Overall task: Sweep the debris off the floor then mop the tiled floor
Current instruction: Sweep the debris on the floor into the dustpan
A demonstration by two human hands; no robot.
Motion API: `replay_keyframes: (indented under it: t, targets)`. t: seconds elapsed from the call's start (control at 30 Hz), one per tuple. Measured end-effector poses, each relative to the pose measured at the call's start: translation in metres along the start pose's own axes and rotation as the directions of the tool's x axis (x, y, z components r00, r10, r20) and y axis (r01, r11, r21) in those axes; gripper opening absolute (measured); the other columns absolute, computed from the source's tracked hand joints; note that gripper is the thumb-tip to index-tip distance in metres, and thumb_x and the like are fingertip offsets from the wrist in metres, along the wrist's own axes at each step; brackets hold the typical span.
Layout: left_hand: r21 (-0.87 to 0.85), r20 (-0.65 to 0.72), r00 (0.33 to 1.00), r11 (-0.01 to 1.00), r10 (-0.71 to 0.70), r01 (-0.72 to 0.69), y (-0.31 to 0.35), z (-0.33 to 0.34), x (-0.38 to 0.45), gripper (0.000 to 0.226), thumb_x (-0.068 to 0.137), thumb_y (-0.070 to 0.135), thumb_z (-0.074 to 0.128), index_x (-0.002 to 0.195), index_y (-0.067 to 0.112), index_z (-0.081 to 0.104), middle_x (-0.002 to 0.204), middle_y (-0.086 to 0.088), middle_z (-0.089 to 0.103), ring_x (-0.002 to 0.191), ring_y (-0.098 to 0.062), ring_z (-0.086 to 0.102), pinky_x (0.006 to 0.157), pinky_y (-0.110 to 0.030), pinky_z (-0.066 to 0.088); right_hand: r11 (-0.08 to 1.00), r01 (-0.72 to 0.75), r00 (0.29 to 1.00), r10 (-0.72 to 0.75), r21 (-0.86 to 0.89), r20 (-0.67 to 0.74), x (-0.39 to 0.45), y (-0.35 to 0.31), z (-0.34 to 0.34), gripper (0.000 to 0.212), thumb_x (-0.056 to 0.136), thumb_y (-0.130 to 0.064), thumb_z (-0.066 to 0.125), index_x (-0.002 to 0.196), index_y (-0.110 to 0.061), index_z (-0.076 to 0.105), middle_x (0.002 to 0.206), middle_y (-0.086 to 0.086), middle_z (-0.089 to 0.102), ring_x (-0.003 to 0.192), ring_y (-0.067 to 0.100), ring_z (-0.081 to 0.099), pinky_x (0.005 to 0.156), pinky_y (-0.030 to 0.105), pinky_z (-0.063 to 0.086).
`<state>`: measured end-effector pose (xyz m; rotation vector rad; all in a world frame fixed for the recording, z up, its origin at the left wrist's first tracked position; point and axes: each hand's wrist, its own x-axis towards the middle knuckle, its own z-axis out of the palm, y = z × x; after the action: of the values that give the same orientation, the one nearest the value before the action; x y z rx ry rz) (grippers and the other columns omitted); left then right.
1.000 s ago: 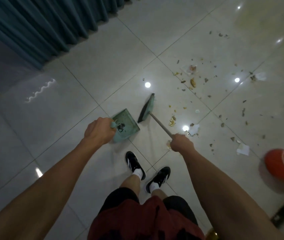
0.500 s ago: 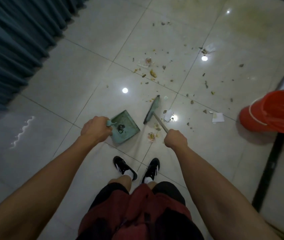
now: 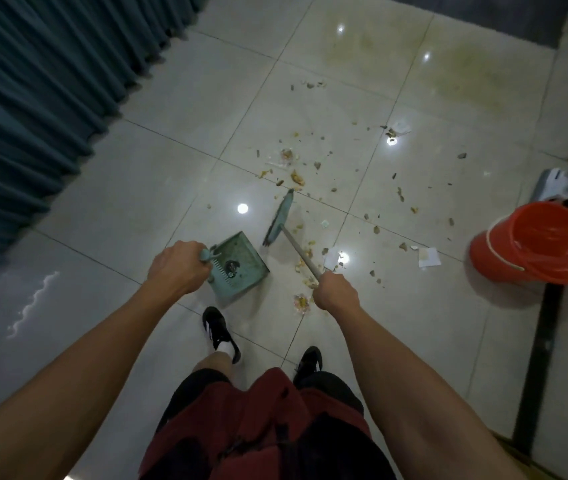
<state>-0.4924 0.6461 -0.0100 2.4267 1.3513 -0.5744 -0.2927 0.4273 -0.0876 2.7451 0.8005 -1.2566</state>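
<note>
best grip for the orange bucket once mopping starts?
Probably the white bail handle lying along the near rim of the orange bucket, hooked from above. The bucket stands upright and open-topped, with broad, sloped walls that suit one hand poorly.

Left hand (image 3: 180, 266) grips dustpan (image 3: 241, 263) handle, right hand (image 3: 336, 292) grips broom (image 3: 281, 216) stick, debris (image 3: 296, 178) scattered on tiled floor (image 3: 171, 168) w/ orange bucket (image 3: 535, 247) nearby.

Dim indoor light, ceiling-lamp glare spots on the glossy floor (image 3: 178, 188), edges bowed and softly blurred.
</note>
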Motion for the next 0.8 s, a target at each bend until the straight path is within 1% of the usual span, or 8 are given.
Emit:
replay_keyframes:
  t: [0.13,0.27,0.33,0.4,0.5,0.6,0.7,0.8]
  targets:
    - [-0.066,-0.005,0.999,0.997,-0.043,0.043,-0.053,-0.019,0.031,0.010,0.091,0.035,0.067,0.090,0.025,0.069,0.079,0.001,0.063,0.066,-0.019,0.058,0.057,-0.028,0.043,0.999,0.034,0.999,-0.034,-0.032,0.016,0.025,-0.064,0.001,0.032,0.095,-0.014,0.046,0.124,-0.009,0.056,0.119,0.011,0.062,0.104,0.027,0.063,0.077,0.033,0.048]
    - [-0.108,0.029,0.998,0.992,-0.063,0.066,-0.120,-0.038,0.068,0.012,0.090,0.034,0.065,0.098,0.028,0.071,0.090,-0.004,0.067,0.075,-0.026,0.061,0.062,-0.030,0.044,0.997,0.032,0.999,-0.030,-0.063,0.026,0.053,-0.146,0.009,0.035,0.093,-0.017,0.047,0.126,-0.013,0.059,0.116,0.009,0.064,0.101,0.026,0.065,0.075,0.034,0.049]
    - [-0.125,0.040,0.997,0.989,-0.069,0.073,-0.155,-0.045,0.084,0.015,0.090,0.032,0.062,0.102,0.028,0.071,0.094,-0.005,0.069,0.078,-0.027,0.064,0.063,-0.030,0.044,0.997,0.027,0.999,-0.025,-0.072,0.027,0.067,-0.188,0.013,0.037,0.092,-0.019,0.047,0.127,-0.013,0.059,0.114,0.009,0.065,0.100,0.027,0.066,0.079,0.036,0.054]
    - [-0.147,0.050,0.995,0.985,-0.087,0.094,-0.189,-0.054,0.097,0.016,0.089,0.031,0.061,0.101,0.027,0.070,0.095,-0.005,0.069,0.081,-0.028,0.064,0.064,-0.030,0.043,0.995,0.051,0.998,-0.048,-0.087,0.029,0.079,-0.228,0.017,0.037,0.093,-0.021,0.048,0.127,-0.013,0.059,0.114,0.010,0.066,0.101,0.028,0.066,0.083,0.037,0.056]
    - [-0.163,0.065,0.989,0.977,-0.131,0.140,-0.232,-0.068,0.116,0.016,0.089,0.031,0.060,0.102,0.027,0.069,0.097,-0.006,0.068,0.083,-0.029,0.064,0.066,-0.032,0.044,0.990,0.096,0.995,-0.092,-0.106,0.040,0.091,-0.281,0.022,0.035,0.095,-0.020,0.047,0.128,-0.011,0.059,0.116,0.011,0.065,0.103,0.029,0.066,0.084,0.037,0.055]
    - [-0.165,0.072,0.984,0.971,-0.163,0.173,-0.262,-0.079,0.132,0.016,0.090,0.031,0.059,0.102,0.028,0.069,0.099,-0.006,0.069,0.086,-0.031,0.066,0.067,-0.032,0.047,0.983,0.137,0.989,-0.129,-0.123,0.073,0.108,-0.325,0.025,0.033,0.097,-0.017,0.045,0.127,-0.009,0.057,0.117,0.012,0.064,0.102,0.029,0.065,0.082,0.036,0.055]
    - [-0.158,0.081,0.980,0.968,-0.184,0.195,-0.280,-0.087,0.147,0.016,0.089,0.030,0.058,0.100,0.026,0.070,0.098,-0.006,0.071,0.087,-0.032,0.068,0.070,-0.033,0.052,0.965,0.183,0.980,-0.164,-0.190,0.115,0.127,-0.361,0.026,0.031,0.097,-0.015,0.048,0.126,-0.009,0.057,0.117,0.012,0.063,0.100,0.028,0.065,0.072,0.033,0.052]
    - [-0.170,0.063,0.975,0.960,-0.215,0.223,-0.290,-0.090,0.153,0.014,0.092,0.033,0.059,0.098,0.026,0.069,0.099,-0.005,0.071,0.089,-0.031,0.068,0.068,-0.029,0.046,0.942,0.219,0.971,-0.184,-0.255,0.152,0.141,-0.388,0.025,0.032,0.098,-0.015,0.049,0.128,-0.008,0.057,0.117,0.012,0.063,0.101,0.029,0.065,0.071,0.033,0.051]
